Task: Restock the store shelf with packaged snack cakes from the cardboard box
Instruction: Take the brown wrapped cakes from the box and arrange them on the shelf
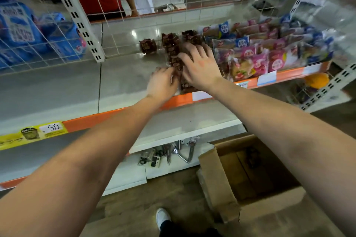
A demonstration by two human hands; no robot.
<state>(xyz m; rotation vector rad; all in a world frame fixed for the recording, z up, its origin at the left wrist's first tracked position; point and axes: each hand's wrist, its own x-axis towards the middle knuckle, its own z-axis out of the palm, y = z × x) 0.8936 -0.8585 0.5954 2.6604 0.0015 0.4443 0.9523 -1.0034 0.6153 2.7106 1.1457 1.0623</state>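
Observation:
Brown packaged snack cakes [171,50] lie in rows on the grey store shelf [123,81], running from its orange front edge toward the back. My left hand [162,83] curls its fingers on the front packs of the left row. My right hand [198,65] lies flat with fingers spread on top of the row beside it. One brown pack [148,46] sits alone further back to the left. The open cardboard box [248,177] stands on the floor at the lower right; its inside looks almost bare.
Pink, blue and yellow snack packs [269,50] fill the shelf right of the brown ones. Blue bags [25,31] sit behind a wire grid at left. A white upright post [81,23] divides the shelf bays. Small hardware items [169,152] lie on the lower shelf. My white shoe [162,216] is on the wooden floor.

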